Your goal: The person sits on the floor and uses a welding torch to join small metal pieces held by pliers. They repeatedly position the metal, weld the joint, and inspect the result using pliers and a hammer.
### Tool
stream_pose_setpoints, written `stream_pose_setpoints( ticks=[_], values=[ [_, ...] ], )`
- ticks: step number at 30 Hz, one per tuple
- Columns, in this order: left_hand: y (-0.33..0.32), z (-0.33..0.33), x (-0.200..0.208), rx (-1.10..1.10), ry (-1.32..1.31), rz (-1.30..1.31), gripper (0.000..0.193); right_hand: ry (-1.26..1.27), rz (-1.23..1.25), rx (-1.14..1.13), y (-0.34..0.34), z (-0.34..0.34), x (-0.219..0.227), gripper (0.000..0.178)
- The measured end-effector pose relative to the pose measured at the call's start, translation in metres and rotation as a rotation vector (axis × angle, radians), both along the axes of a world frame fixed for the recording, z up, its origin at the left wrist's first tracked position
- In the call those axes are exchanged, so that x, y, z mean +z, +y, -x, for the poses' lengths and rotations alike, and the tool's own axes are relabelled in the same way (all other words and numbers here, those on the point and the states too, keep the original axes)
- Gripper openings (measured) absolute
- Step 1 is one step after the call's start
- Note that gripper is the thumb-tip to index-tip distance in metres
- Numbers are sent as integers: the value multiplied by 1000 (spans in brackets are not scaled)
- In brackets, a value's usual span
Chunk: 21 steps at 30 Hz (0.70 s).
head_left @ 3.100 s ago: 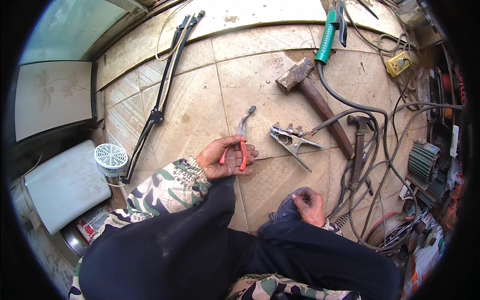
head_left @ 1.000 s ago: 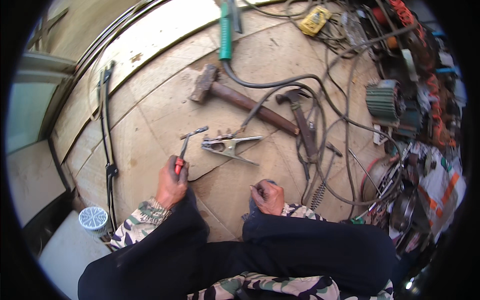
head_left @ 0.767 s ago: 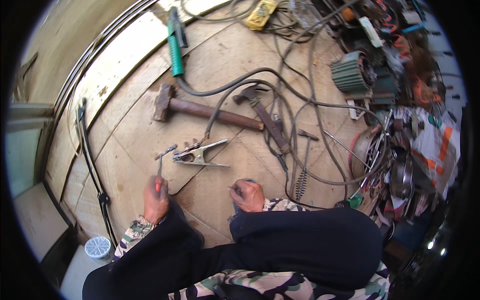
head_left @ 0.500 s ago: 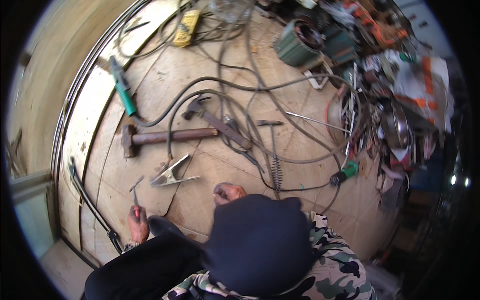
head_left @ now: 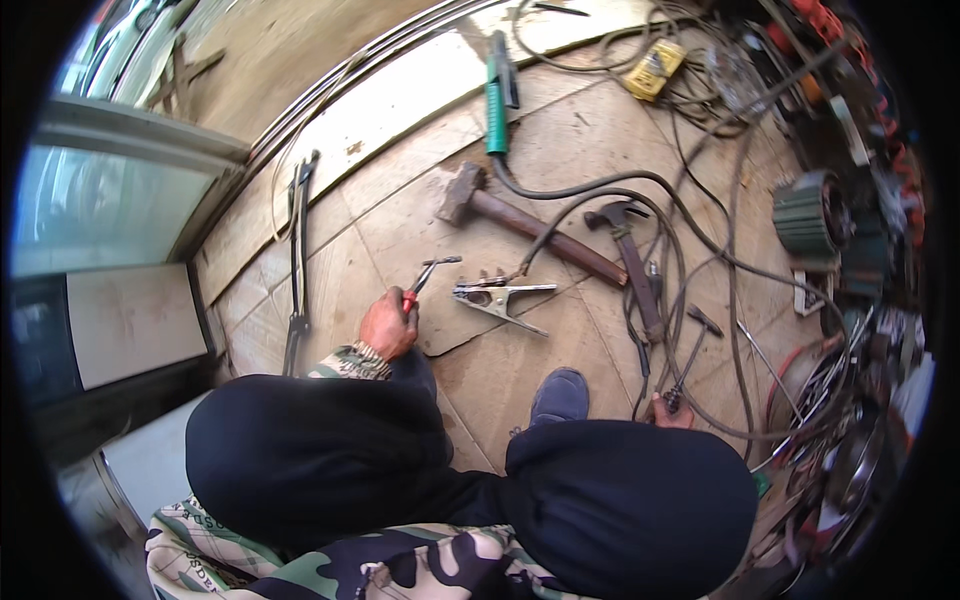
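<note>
My left hand [head_left: 388,328] is closed round the red handles of pliers [head_left: 411,297]. At the tip of their jaws sits a small dark metal piece [head_left: 442,261]. My right hand [head_left: 674,412], partly hidden behind my knee, is closed at the coiled grip of a chipping hammer [head_left: 690,358], whose head points away from me. Between the hands lies a metal ground clamp [head_left: 500,300] on a cable. Beyond it rest a sledgehammer [head_left: 545,230] and a claw hammer [head_left: 636,270] with wooden handles.
A green electrode holder [head_left: 496,115] and a yellow box-shaped thing [head_left: 654,70] lie farther off. Cables [head_left: 735,260] loop across the tiled floor. Metal clutter and a green motor housing [head_left: 803,215] crowd the right. Black bars [head_left: 298,260] and a glass door [head_left: 110,210] stand left.
The view has swung, shifting the floor things rightward. My right hand has gone from beside my knee to the chipping hammer's grip and closed there. My left hand still holds the pliers.
</note>
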<state>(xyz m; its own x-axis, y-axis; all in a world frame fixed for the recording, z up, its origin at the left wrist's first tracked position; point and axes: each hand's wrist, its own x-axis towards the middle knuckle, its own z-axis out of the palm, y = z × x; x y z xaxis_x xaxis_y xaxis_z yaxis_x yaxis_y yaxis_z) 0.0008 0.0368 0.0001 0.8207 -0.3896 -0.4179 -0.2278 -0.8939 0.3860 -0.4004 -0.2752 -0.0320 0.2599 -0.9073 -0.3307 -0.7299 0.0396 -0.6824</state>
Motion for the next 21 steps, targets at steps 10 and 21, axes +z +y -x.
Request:
stream_pose_setpoints(
  ticks=[10,21],
  values=[
    [5,20,-5,78,-169,-3,25,-263,143,-7,25,-38,65,17],
    [17,-1,1,-70,-338,-100,23,-243,143,982,92,-235,69,24]
  ],
)
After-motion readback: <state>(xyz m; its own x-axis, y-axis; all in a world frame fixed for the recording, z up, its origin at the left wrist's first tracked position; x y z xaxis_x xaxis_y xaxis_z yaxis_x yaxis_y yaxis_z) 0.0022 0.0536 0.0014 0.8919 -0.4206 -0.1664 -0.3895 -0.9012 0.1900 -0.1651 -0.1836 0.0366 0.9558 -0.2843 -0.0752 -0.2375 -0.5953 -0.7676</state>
